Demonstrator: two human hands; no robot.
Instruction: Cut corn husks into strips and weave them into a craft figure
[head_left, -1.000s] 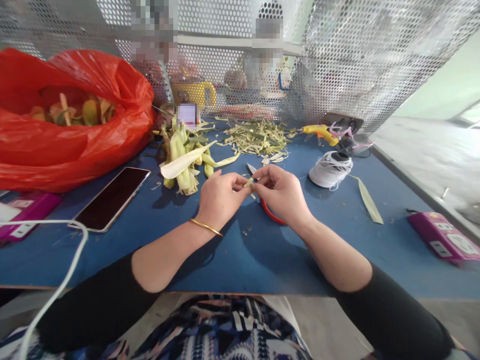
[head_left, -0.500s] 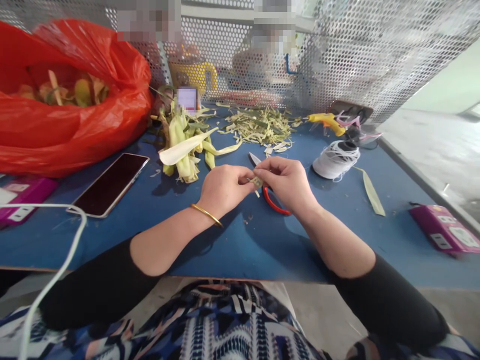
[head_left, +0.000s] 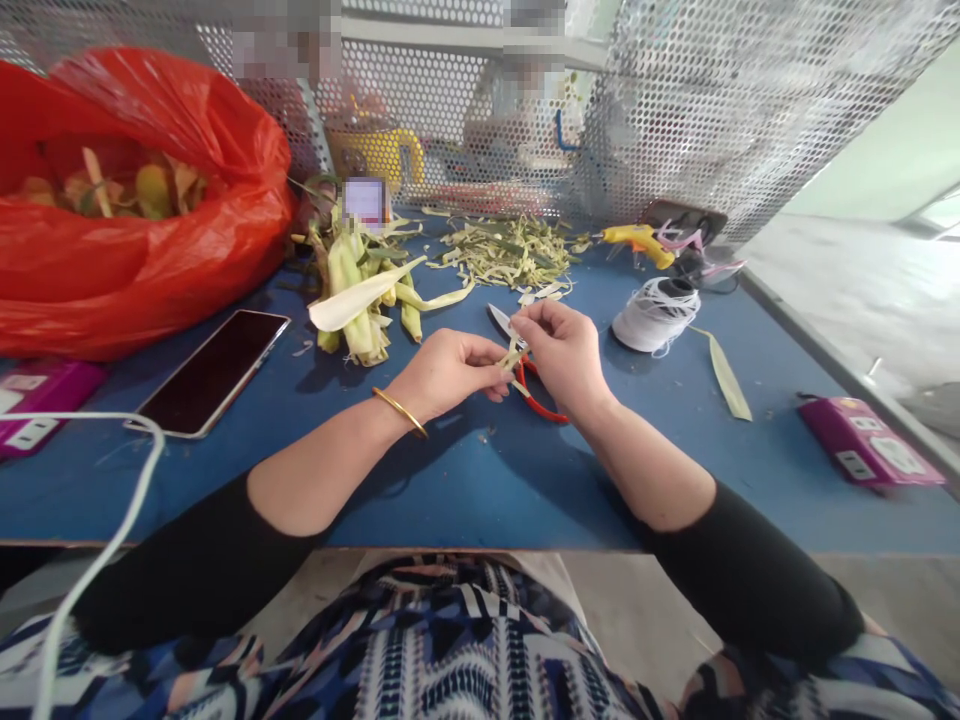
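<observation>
Between my two hands is a small folded strip of pale green corn husk (head_left: 513, 357). My left hand (head_left: 459, 372) is closed, pinching the strip between thumb and fingers. My right hand (head_left: 564, 345) pinches its upper end with thumb and forefinger. Just beneath the hands lie scissors with red handles (head_left: 541, 406), their blades pointing away and partly covered by my right hand. Beyond my left hand rests a bunch of corn husks (head_left: 352, 290). A heap of shredded husk (head_left: 517, 255) lies behind the scissors.
A red plastic bag (head_left: 150, 290) bulges at the left, beside a phone (head_left: 214, 372). On the right are a spool of white thread (head_left: 654, 318), a yellow glue gun (head_left: 641, 243), a single husk leaf (head_left: 727, 378) and a purple power strip (head_left: 870, 440). A perforated metal screen (head_left: 450, 90) stands behind.
My hands have drawn slightly apart, and more of the husk strip shows between them. The whole view has shifted a little, moving the table's things leftward in the picture.
</observation>
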